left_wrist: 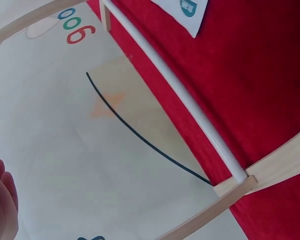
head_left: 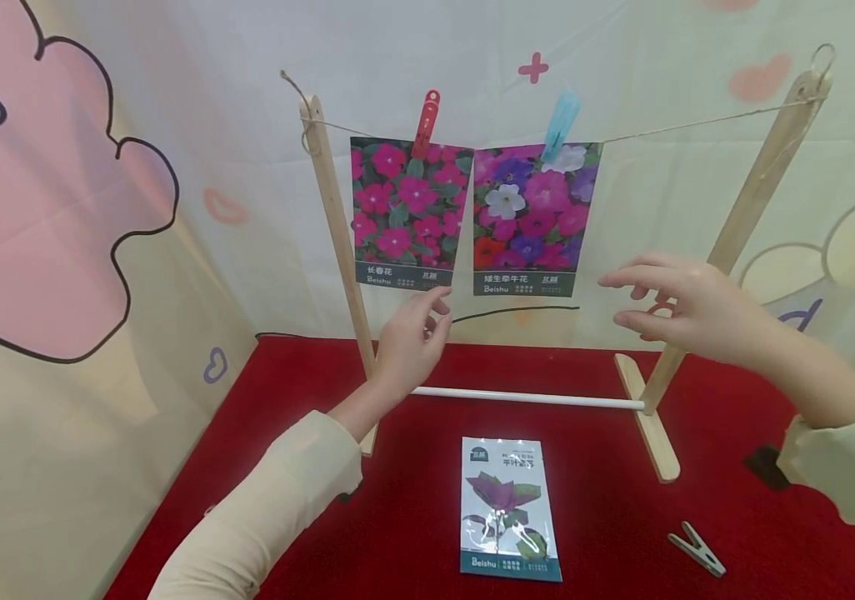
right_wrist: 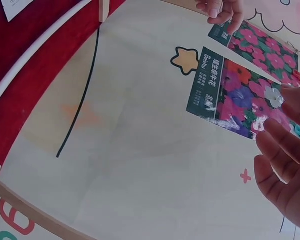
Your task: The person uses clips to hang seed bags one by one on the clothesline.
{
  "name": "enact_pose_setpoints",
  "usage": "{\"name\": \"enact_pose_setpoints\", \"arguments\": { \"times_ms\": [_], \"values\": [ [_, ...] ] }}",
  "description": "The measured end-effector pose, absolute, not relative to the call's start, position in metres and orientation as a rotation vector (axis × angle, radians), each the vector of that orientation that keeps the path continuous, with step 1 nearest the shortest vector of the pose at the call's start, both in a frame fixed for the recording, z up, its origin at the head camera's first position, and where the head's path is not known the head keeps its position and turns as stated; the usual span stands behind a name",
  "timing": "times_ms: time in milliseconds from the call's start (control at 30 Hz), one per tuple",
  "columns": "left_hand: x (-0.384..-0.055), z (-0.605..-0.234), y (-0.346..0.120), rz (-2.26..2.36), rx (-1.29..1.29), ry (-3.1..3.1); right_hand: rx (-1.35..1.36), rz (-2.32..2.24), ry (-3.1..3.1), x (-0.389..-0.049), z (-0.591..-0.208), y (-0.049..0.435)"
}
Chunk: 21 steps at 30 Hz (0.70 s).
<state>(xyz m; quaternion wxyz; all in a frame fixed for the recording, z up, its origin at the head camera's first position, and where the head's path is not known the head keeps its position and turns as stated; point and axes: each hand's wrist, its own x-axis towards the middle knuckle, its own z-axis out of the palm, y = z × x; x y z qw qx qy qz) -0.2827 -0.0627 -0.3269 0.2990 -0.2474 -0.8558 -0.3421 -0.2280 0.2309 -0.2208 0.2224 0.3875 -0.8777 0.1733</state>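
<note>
Two seed packets hang from a twine line in the head view. The left packet [head_left: 407,212], with pink flowers, is held by a red clothespin [head_left: 426,125]. A light blue clothespin [head_left: 561,127] holds the right packet [head_left: 532,221], which shows mixed petunias. My left hand [head_left: 411,337], loosely curled around nothing, is right at the lower edge of the left packet. To the right of the petunia packet, my right hand [head_left: 678,308] is raised with relaxed fingers and holds nothing. In the right wrist view its fingers [right_wrist: 280,150] overlap the petunia packet's edge.
A wooden stand with a left post [head_left: 337,225], a right post [head_left: 753,200] and a white crossbar [head_left: 525,397] carries the twine [head_left: 697,125]. On the red cloth [head_left: 592,517] lie a third seed packet [head_left: 508,508] and a pale clothespin [head_left: 697,550]. A printed curtain [head_left: 247,108] hangs behind.
</note>
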Motion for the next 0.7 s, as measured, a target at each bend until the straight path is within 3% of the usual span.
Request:
{"name": "enact_pose_setpoints", "arguments": {
  "times_ms": [700],
  "values": [
    [-0.274,-0.344,-0.069,-0.899,-0.671,-2.345,1.042,0.476,-2.501,-0.22,-0.242,0.238]
  ]
}}
